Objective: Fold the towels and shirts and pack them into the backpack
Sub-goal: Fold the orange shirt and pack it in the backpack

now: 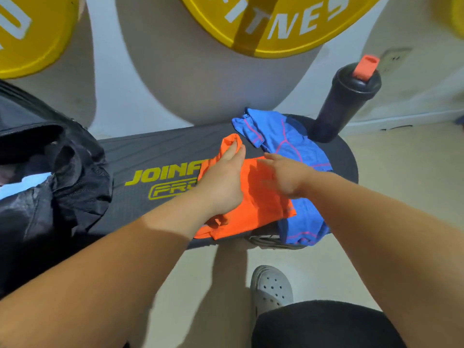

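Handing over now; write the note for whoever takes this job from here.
Left hand: fingers pinch a far fold of the bright orange fabric garment on the black padded bench.
Right hand: open above it, blurred.
Crumpled blue shirt with pink seams: unfolded, partly under the orange.
Open black backpack: bench's left end, something light blue inside.
Left: fold both, pack.

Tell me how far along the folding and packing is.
Done: the open backpack already holds something pale blue. In hand: the left hand pinches an edge of the orange shirt while the right hand reaches open over it. Left: the blue shirt lies crumpled on the bench, unfolded.
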